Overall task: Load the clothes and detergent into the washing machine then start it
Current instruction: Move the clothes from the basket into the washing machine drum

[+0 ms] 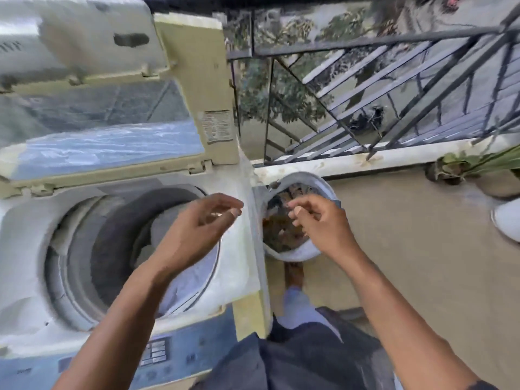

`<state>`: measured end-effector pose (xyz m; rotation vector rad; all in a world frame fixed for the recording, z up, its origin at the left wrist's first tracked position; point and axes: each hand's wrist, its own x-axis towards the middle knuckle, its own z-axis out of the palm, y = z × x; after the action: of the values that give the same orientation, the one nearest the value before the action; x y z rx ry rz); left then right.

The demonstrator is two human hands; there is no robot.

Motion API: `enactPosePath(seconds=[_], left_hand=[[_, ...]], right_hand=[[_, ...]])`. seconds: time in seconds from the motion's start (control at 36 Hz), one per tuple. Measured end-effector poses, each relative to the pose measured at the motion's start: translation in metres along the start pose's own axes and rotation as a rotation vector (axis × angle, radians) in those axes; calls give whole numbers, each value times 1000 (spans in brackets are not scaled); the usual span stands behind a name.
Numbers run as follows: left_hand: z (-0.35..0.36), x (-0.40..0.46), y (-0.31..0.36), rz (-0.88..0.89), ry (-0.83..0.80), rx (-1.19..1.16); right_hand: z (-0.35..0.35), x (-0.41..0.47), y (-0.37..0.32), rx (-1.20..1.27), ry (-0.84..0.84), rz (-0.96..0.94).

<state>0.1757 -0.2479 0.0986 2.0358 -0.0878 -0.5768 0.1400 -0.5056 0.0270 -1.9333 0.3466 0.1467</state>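
Neither grip holds anything: the left hand (pixel 202 223) hangs over the right rim of the drum with its fingers loosely curled, and the right hand (pixel 315 220) hovers above the bucket, fingers likewise relaxed and released. Both hands point toward the round white plastic bucket (pixel 292 253) of mixed brown and dark clothes (pixel 281 229), which stands on the floor just beside the right flank of the cream, top-loading washing machine (pixel 242 249); it sits there, I judge, so each piece can be lifted across in one short move. Some pale, whitish cloth (pixel 191 280) seems to lie inside the grey drum (pixel 112 243) at its near right side, though blur makes this uncertain. The machine's hinged lid with its clear window (pixel 112 130) stands raised at the back, leaving the mouth open for loading, and the blue control panel (pixel 180 353) runs along the front edge nearest the person. No detergent container shows. Counted: two hands, one bucket, one machine, one open lid. Beyond these runs a dark metal railing (pixel 394 88) on a pale ledge, with one potted plant (pixel 464 170) at the right and a white object (pixel 506 218) cut by the frame edge.
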Motion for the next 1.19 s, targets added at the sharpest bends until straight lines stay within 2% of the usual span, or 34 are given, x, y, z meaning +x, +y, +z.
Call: enactPosePath(seconds=[0.14,0.28,0.5,0.61,0.72,0.83,1.0,1.19], left_hand=[[62,55,22,-68,-2,-11],[136,114,11,-158,-72,2],[246,198,-74,-481,-125,105],[280,226,-117,-570,-105,116],[297,247,-150,-639,-58,120],[306,259,-176,-686,-8,98],[308,258,-196,-753,30,62],[301,254,-187,-781,62,25]], right_hand=[[-39,48,70,-168,-79,194],[-54,95,143,-291,-188,301],[-26,173,258,-458,-461,402],[2,208,318,-548,-565,408],[31,236,360,-519,-553,388],[59,260,387,-610,-575,292],[89,277,398,-761,-795,220],[82,262,372,-650,-556,238]])
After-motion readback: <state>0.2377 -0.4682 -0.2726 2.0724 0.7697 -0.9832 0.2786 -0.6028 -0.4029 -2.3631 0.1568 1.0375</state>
